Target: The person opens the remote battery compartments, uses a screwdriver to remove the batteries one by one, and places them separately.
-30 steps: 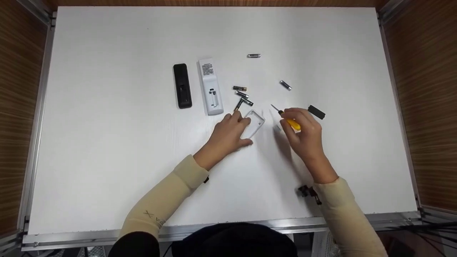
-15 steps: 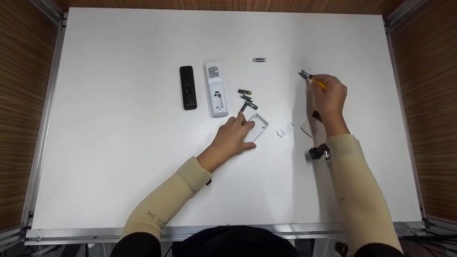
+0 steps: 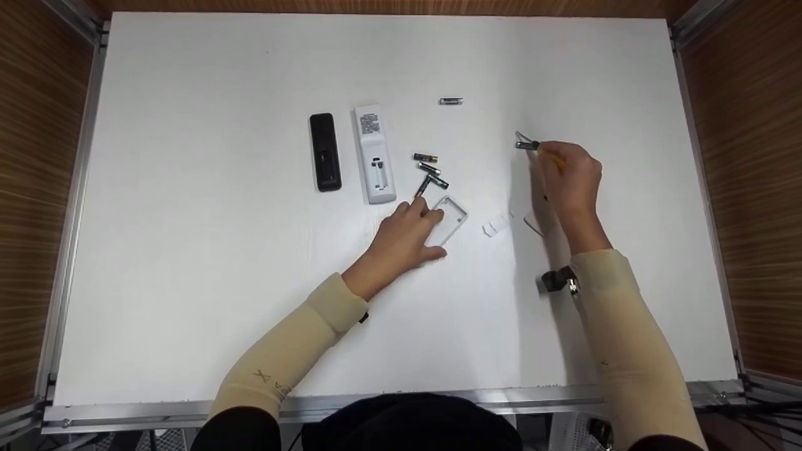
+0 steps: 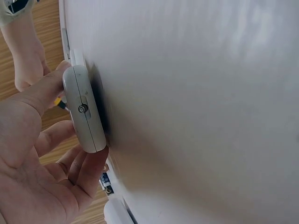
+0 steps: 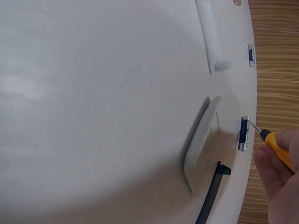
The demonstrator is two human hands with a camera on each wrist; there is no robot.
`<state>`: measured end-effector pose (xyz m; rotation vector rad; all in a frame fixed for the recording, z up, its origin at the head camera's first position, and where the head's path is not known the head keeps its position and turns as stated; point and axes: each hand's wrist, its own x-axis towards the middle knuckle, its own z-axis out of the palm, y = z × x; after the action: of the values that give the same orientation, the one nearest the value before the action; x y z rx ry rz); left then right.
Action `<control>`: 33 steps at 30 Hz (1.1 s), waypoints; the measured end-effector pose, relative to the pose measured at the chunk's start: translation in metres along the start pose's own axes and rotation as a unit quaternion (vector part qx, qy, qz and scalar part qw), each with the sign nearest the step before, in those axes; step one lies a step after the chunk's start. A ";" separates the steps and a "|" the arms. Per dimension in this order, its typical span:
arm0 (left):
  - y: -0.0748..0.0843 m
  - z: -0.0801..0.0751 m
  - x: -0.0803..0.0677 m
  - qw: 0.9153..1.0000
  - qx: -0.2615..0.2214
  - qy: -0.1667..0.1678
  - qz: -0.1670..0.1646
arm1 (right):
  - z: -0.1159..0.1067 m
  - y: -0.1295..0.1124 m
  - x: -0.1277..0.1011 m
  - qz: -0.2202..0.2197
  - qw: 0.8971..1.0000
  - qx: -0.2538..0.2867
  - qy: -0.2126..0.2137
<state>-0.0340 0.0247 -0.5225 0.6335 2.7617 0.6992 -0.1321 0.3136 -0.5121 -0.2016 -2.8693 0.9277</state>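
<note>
My left hand (image 3: 407, 232) grips a small white device (image 3: 448, 222) with an open hollow in its upper face. In the left wrist view, thumb and fingers hold this case on edge sides, and a small round metal fitting shows in its end. My right hand (image 3: 571, 178) pinches a yellow screwdriver (image 5: 279, 151) by its handle. The screwdriver's thin shaft reaches to a battery (image 5: 244, 134) lying on the table, its tip at or very near the battery's side. Several batteries (image 3: 429, 168) lie in a cluster just beyond my left hand.
A black remote (image 3: 325, 152) and a white remote (image 3: 374, 154) lie at the left, the white one with its compartment uncovered. Another battery (image 3: 451, 101) lies farther back. Between the hands are a small white cover (image 3: 496, 225) and a curved white cover (image 5: 203, 135). A black cover (image 5: 214, 193) is mostly hidden from above.
My right hand has moved right and away from me with the screwdriver, to the battery. That battery has shifted right and turned. My left hand keeps its hold on the white device.
</note>
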 end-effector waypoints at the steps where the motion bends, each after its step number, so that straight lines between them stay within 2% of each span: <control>1: 0.000 0.000 0.000 1.000 0.001 -0.001 0.000 | 0.000 0.001 0.000 -0.001 1.000 0.002 0.002; 7: -0.001 0.001 0.001 1.000 0.005 0.001 0.002 | -0.003 0.007 -0.003 -0.006 1.000 0.019 0.016; 14: -0.003 0.002 -0.002 0.999 0.021 0.014 0.022 | -0.009 0.013 -0.017 0.006 0.999 0.046 0.021; 17: -0.002 -0.005 -0.006 0.999 0.011 0.012 0.029 | -0.015 0.015 -0.027 -0.001 0.997 0.070 0.037; 21: 0.003 -0.027 -0.004 0.998 -0.015 0.022 0.056 | -0.024 0.021 -0.045 -0.001 0.993 0.096 0.064; 24: 0.005 -0.046 0.006 0.996 -0.003 0.032 0.087 | -0.029 0.025 -0.057 0.013 0.991 0.109 0.071; 28: 0.007 -0.067 0.029 0.989 0.068 0.013 0.131 | -0.030 0.028 -0.069 0.026 0.989 0.121 0.075; 30: 0.007 -0.072 0.044 0.980 0.120 -0.004 0.157 | -0.030 0.029 -0.075 0.035 0.988 0.128 0.076; 33: 0.006 -0.074 0.067 0.961 0.194 -0.025 0.197 | -0.027 0.027 -0.083 0.056 0.984 0.148 0.076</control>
<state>-0.1135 0.0306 -0.4623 1.2862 2.7678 0.1919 -0.0437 0.3369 -0.5119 -0.3868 -2.5644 1.2844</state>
